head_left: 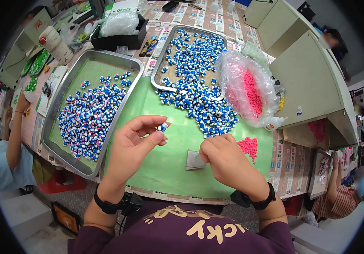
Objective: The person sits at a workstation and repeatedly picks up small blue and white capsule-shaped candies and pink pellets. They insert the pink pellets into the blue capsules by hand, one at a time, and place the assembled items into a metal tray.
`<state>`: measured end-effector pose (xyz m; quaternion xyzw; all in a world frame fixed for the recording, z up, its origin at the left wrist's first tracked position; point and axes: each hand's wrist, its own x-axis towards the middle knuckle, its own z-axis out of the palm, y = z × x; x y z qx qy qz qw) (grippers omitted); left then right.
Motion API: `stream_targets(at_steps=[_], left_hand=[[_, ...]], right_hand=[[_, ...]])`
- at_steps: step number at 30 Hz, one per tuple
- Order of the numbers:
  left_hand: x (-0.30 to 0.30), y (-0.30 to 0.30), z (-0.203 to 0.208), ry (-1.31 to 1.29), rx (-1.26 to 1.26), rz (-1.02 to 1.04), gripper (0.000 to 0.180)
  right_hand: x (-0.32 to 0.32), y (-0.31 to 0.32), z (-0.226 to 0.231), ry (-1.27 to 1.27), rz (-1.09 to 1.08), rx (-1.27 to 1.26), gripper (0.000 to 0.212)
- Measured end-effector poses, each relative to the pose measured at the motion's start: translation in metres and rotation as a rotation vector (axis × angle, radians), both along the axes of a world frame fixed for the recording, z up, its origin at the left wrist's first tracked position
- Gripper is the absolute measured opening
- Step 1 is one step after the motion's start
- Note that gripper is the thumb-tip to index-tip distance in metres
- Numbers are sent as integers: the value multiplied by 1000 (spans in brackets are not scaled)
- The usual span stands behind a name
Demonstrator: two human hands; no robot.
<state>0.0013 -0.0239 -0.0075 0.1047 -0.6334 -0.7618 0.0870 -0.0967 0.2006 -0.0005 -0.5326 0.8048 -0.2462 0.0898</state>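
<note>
My left hand (132, 146) pinches a small blue-and-white plastic piece (162, 127) between thumb and fingertips, above the green mat (156, 169). My right hand (230, 161) is closed, knuckles up, its fingertips curled down beside a small grey square pad (195, 160); what it holds, if anything, is hidden. Just beyond it, a heap of blue-and-white pieces (211, 114) spills onto the mat from a tilted metal tray (161, 72). Tiny pink parts (248, 148) lie loose right of my right hand. At left, another metal tray (138, 67) holds similar pieces, many with pink spots.
A clear plastic bag (233, 80) of pink parts stands at the right, next to a beige cabinet-like partition (313, 80). Behind the left tray are a black box (137, 31) and a white bottle (57, 46). Other people sit at both sides.
</note>
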Motion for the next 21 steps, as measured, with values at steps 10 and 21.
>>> stream_targets(at_steps=[10, 21], left_hand=[[-20, 32, 3, 22, 323, -79, 26], [-29, 52, 13, 121, 364, -91, 22]], right_hand=[[-2, -6, 25, -553, -177, -547, 27], [0, -17, 29, -514, -274, -789, 27]])
